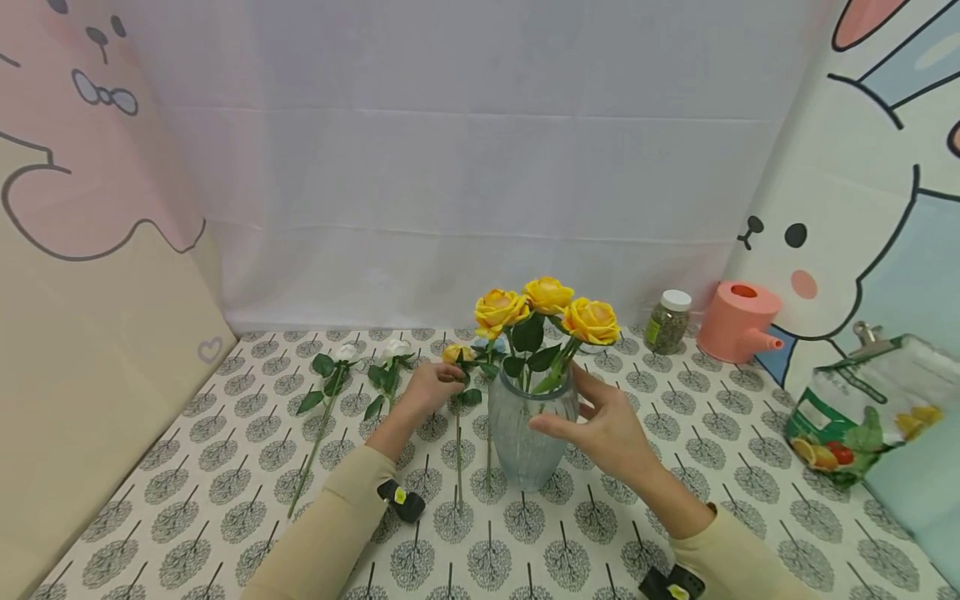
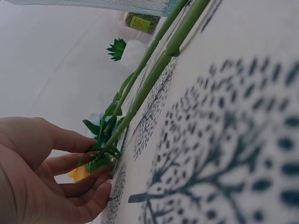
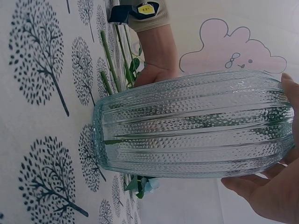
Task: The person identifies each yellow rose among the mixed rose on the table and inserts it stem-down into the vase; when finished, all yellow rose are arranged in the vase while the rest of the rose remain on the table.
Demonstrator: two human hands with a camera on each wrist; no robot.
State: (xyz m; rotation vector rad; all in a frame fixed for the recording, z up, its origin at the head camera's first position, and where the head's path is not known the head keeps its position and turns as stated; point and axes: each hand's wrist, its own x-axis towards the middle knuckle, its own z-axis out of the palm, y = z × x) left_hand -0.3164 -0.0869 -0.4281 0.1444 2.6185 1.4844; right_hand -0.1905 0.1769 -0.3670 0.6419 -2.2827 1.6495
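Observation:
A ribbed, clear bluish glass vase [image 1: 528, 442] stands upright on the table, holding three yellow roses [image 1: 547, 295] with green leaves. My right hand [image 1: 611, 429] grips it near the rim, thumb on the near side and fingers behind; the right wrist view shows the fingertips at the glass wall. To the left of the vase, my left hand [image 1: 429, 390] pinches the leafy upper stem of another yellow rose [image 1: 456, 353] lying on the table. In the left wrist view, its green stem [image 2: 149, 81] runs away from the fingers. A pale blue flower [image 1: 491, 342] lies right beside it.
Two white roses [image 1: 346, 353] lie farther left on the tree-patterned tablecloth [image 1: 420, 550]. At the back right stand a white-lidded jar [image 1: 667, 323] and a coral watering can [image 1: 738, 323]. A printed plastic bag [image 1: 847, 417] is at the right edge.

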